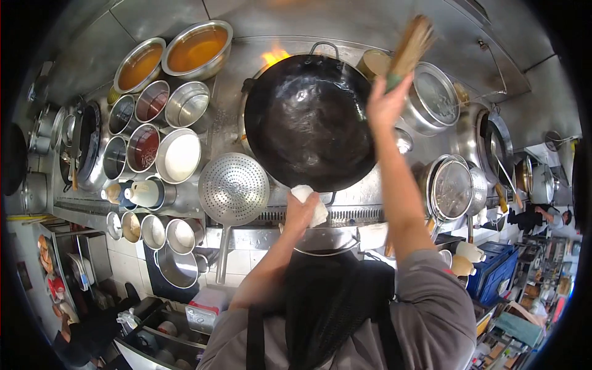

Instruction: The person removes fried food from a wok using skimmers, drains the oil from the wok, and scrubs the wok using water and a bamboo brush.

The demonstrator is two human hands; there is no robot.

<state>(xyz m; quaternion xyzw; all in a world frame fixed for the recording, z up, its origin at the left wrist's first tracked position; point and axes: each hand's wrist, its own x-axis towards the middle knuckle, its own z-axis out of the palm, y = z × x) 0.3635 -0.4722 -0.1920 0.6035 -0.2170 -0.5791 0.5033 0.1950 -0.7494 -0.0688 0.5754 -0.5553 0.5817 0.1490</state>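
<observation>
A large black wok (308, 123) sits over a burner, wet and dark inside, with flames (275, 57) at its upper left rim. My left hand (301, 214) is closed on a folded white cloth (311, 203) at the wok's near edge, by the near handle. Raised beyond the wok's right side, my right hand (390, 103) grips a bamboo brush (414, 46) by its green-bound end, bristles pointing up and away. The brush is slightly blurred. A perforated strainer (234, 189) lies left of the wok, its handle towards me.
Metal bowls of orange liquid (197, 49) and pots of sauces (143, 148) stand at the left. Lidded pots (433, 98) and strainers (452, 188) are at the right. One person (80, 327) is at the lower left, another (546, 217) at the far right.
</observation>
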